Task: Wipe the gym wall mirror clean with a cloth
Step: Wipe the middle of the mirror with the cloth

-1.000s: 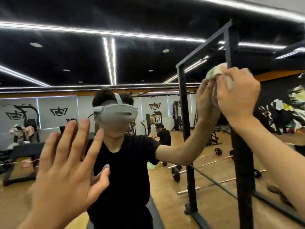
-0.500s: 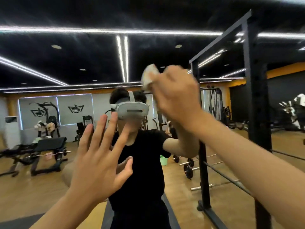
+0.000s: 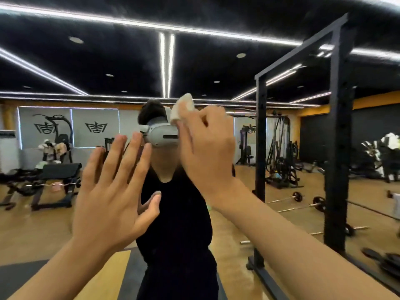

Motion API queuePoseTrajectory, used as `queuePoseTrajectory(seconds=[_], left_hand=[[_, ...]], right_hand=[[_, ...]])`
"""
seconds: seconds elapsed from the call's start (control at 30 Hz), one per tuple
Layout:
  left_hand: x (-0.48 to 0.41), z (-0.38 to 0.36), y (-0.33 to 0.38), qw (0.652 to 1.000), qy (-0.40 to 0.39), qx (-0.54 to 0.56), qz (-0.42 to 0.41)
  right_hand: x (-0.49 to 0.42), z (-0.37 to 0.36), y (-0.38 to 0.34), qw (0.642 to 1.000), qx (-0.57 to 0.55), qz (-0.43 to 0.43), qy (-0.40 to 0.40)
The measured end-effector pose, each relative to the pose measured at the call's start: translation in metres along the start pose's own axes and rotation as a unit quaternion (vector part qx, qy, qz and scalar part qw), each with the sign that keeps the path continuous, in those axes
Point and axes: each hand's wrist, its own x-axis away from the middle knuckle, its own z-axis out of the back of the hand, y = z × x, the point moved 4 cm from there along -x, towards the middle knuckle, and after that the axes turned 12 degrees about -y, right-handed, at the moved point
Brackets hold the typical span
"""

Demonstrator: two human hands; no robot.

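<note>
Head view: the wall mirror [image 3: 91, 61] fills almost the whole frame, its smooth glass reflecting a black ceiling crossed by thin white light strips. The left hand [image 3: 114, 191] is raised flat with the palm towards the glass, fingers straight and spread, holding nothing. The right hand [image 3: 205, 148] is higher, fingers curled around a small crumpled whitish cloth [image 3: 184, 106], soft and bunched, which sticks out above the knuckles close to the glass. Between the arms the reflection shows a person in a black shirt [image 3: 179, 224] wearing a rounded grey headset [image 3: 162, 135]. To the right stands a matte black squat rack [image 3: 338, 148] of square perforated tube, on glossy wood flooring [image 3: 238, 267].
</note>
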Motion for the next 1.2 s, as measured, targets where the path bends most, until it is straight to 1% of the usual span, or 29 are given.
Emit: queuePoseTrajectory(seconds=[0.07, 0.1, 0.17, 0.2, 0.23, 0.3, 0.37, 0.4, 0.47, 0.5, 0.53, 0.6, 0.63, 0.7, 0.73, 0.77, 0.8, 0.83, 0.87, 0.9, 0.93, 0.97, 1.0, 1.03, 1.07, 1.1, 1.13, 1.2], left_hand=[[0.001, 0.000, -0.001, 1.000, 0.010, 0.001, -0.008], [0.002, -0.001, -0.002, 1.000, 0.013, 0.003, -0.011], [0.002, -0.001, -0.003, 1.000, 0.017, 0.006, -0.011], [0.002, -0.001, -0.003, 1.000, 0.020, 0.006, -0.013], [0.002, -0.001, -0.003, 1.000, 0.022, 0.006, -0.014], [0.003, -0.003, -0.003, 1.000, 0.027, 0.007, -0.011], [0.003, -0.004, 0.000, 0.999, 0.031, 0.008, -0.001], [0.003, -0.005, 0.001, 0.999, 0.033, 0.007, 0.003], [0.003, -0.004, 0.002, 0.999, 0.031, 0.005, 0.007], [0.002, -0.004, 0.002, 1.000, 0.027, 0.004, 0.008], [0.002, -0.003, 0.002, 1.000, 0.023, 0.002, 0.009], [0.003, -0.003, 0.002, 1.000, 0.018, 0.000, 0.007], [0.003, -0.003, 0.002, 1.000, 0.016, 0.001, 0.002], [0.003, -0.003, 0.000, 1.000, 0.012, 0.002, -0.002], [0.004, -0.003, -0.001, 1.000, 0.010, 0.002, -0.001], [0.004, -0.003, -0.002, 1.000, 0.009, 0.002, 0.000], [0.005, -0.003, -0.002, 1.000, 0.010, 0.002, -0.001], [0.004, -0.003, -0.001, 1.000, 0.013, 0.004, -0.001], [0.004, -0.004, -0.001, 1.000, 0.015, 0.006, 0.002], [0.004, -0.004, 0.001, 1.000, 0.018, 0.008, 0.007], [0.005, -0.005, 0.002, 1.000, 0.022, 0.009, 0.013], [0.006, -0.005, 0.004, 0.999, 0.028, 0.011, 0.016], [0.005, -0.005, 0.005, 0.999, 0.033, 0.011, 0.016], [0.005, -0.005, 0.005, 0.999, 0.034, 0.009, 0.016], [0.005, -0.005, 0.005, 0.999, 0.033, 0.006, 0.016], [0.006, -0.005, 0.005, 0.999, 0.031, 0.005, 0.017], [0.007, -0.005, 0.004, 0.999, 0.027, 0.006, 0.018], [0.007, -0.005, 0.003, 1.000, 0.022, 0.010, 0.016]], right_hand=[[0.000, -0.008, -0.020, 0.998, 0.009, 0.056, -0.033], [-0.001, -0.006, -0.017, 0.996, 0.020, 0.081, -0.042], [-0.003, 0.006, 0.007, 0.992, 0.042, 0.105, -0.047], [-0.002, 0.016, 0.029, 0.993, 0.063, 0.097, -0.038], [0.002, 0.028, 0.057, 0.993, 0.091, 0.072, -0.025], [0.012, 0.058, 0.116, 0.991, 0.131, -0.007, -0.010], [0.021, 0.081, 0.156, 0.985, 0.132, -0.109, -0.010], [0.025, 0.086, 0.163, 0.981, 0.114, -0.160, 0.000], [0.029, 0.077, 0.149, 0.968, 0.082, -0.235, 0.034], [0.031, 0.065, 0.131, 0.963, 0.072, -0.255, 0.052], [0.035, 0.052, 0.108, 0.962, 0.056, -0.257, 0.068], [0.048, 0.024, 0.054, 0.975, 0.000, -0.209, 0.073], [0.057, 0.014, 0.028, 0.984, -0.022, -0.172, 0.050], [0.074, 0.006, -0.010, 0.996, -0.037, -0.076, -0.021], [0.079, 0.009, -0.014, 0.998, -0.028, -0.025, -0.057], [0.081, 0.017, -0.005, 0.997, -0.013, 0.015, -0.075], [0.085, 0.026, 0.015, 0.997, 0.005, 0.031, -0.077], [0.090, 0.037, 0.042, 0.997, 0.037, 0.020, -0.064], [0.096, 0.050, 0.073, 0.996, 0.075, -0.017, -0.043], [0.104, 0.065, 0.104, 0.991, 0.103, -0.080, -0.028], [0.112, 0.080, 0.131, 0.982, 0.101, -0.158, -0.015], [0.119, 0.091, 0.145, 0.968, 0.065, -0.242, 0.007], [0.124, 0.094, 0.144, 0.948, 0.026, -0.315, 0.031], [0.129, 0.089, 0.131, 0.930, -0.003, -0.364, 0.047], [0.132, 0.077, 0.109, 0.924, -0.020, -0.379, 0.053], [0.133, 0.062, 0.081, 0.929, -0.039, -0.365, 0.052], [0.133, 0.046, 0.049, 0.943, -0.050, -0.326, 0.042], [0.130, 0.016, -0.011, 0.973, -0.045, -0.226, -0.013]])
